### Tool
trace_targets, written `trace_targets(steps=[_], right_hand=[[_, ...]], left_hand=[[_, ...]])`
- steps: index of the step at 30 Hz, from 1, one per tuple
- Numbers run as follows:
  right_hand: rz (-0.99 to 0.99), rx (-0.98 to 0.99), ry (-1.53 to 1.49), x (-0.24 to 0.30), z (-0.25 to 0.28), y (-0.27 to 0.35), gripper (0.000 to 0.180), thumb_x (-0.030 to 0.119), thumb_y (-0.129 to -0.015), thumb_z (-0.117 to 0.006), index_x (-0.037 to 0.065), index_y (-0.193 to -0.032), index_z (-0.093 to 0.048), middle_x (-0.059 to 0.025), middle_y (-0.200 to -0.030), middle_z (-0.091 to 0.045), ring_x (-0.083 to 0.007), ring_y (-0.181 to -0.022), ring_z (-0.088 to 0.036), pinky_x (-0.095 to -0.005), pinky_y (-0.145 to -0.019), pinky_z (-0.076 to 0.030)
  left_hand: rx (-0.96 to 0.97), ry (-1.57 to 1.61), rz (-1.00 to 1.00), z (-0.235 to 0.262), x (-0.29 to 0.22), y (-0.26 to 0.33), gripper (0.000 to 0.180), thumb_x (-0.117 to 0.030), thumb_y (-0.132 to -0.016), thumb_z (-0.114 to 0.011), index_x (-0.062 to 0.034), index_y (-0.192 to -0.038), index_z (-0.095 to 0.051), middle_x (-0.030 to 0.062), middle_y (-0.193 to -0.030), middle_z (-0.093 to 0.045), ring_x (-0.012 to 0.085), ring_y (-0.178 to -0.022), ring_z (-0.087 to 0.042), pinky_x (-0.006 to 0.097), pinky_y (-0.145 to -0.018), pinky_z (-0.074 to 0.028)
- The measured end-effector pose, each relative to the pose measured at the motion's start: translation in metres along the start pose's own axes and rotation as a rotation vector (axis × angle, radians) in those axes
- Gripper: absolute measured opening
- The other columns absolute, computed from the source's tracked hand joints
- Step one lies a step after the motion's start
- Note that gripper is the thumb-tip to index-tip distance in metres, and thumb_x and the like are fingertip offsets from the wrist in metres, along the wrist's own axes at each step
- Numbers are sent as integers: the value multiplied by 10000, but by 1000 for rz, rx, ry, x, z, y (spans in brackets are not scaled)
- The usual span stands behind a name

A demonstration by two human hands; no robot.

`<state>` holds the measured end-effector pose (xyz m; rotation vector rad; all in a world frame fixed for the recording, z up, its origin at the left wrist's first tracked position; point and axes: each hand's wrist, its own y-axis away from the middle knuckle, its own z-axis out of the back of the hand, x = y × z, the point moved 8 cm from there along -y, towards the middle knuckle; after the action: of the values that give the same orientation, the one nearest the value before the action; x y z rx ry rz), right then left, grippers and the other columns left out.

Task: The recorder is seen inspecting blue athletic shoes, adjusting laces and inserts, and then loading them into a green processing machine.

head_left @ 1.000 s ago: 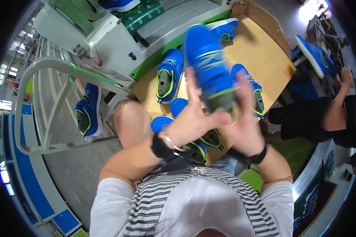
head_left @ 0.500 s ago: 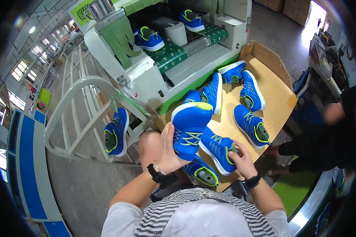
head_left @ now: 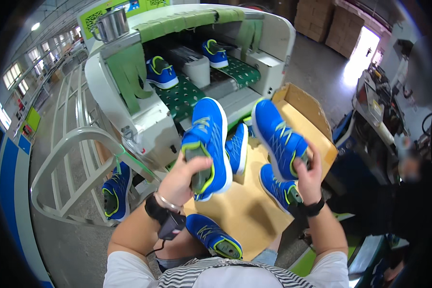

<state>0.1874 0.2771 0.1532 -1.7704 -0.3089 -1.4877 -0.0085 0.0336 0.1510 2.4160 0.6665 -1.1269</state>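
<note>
In front of the machine (head_left: 151,117), the left hand (head_left: 178,181) has its fingers (head_left: 199,165) clamped on one blue shoe (head_left: 217,141) and the right hand (head_left: 310,176) on a second shoe (head_left: 278,137), either of which could drop onto the tabletop (head_left: 245,201) should its one-handed grip slacken.

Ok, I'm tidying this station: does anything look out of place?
Mildly: a metal mug sits atop the machine, an odd perch for drinkware, and one shoe is by the rail, apart from those on the board. Nothing looks spilled.
</note>
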Motion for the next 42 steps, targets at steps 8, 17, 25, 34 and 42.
trace_targets(steps=[8, 17, 25, 34, 42], right_hand=[[180, 169, 647, -19, -112, -262, 650, 309, -824, -780, 78, -1394, -568, -261, -1199, -669, -380, -1130, -650, -398, -966, -496], [191, 80, 340, -44, -79, -276, 601, 342, -907, -735, 104, -1425, -544, -179, -1285, -622, -260, -1064, -659, -361, -921, -515], [-324, 635, 791, -95, 34, 19, 843, 352, -804, -826, 1, -1464, -435, -260, -1389, -544, -396, -1289, -530, -410, -1095, -418], [-306, 867, 768, -52, -20, 154, 728, 261, -806, -791, 46, -1425, -473, -216, -1323, -579, -388, -1227, -571, -407, -1016, -486], [161, 360, 853, -107, -18, -11, 695, 312, -894, -736, -11, -1439, -450, -286, -1510, -401, -442, -1404, -378, -474, -1178, -303]], left_hand=[[-411, -198, -329, 33, -89, -101, 1019, -133, -753, -806, -48, -1552, -180, 179, -1358, -476, 285, -1198, -534, 421, -1037, -440], [-1036, -870, -364, 62, -146, -173, 934, -256, -721, -820, 12, -1473, -334, 274, -1357, -493, 365, -1194, -560, 415, -983, -492], [-847, -746, -802, 62, -151, -171, 952, -369, -778, -793, 48, -1484, -310, 304, -1464, -352, 428, -1372, -386, 454, -1131, -356], [-311, -1489, -589, 52, 26, -30, 698, -272, -866, -736, -55, -1438, -399, 233, -1460, -361, 420, -1372, -358, 476, -1159, -289], [-310, -804, 105, 132, 123, -24, 988, -344, -858, -780, 20, -1555, -180, 289, -1504, -351, 373, -1405, -380, 404, -1160, -317]])
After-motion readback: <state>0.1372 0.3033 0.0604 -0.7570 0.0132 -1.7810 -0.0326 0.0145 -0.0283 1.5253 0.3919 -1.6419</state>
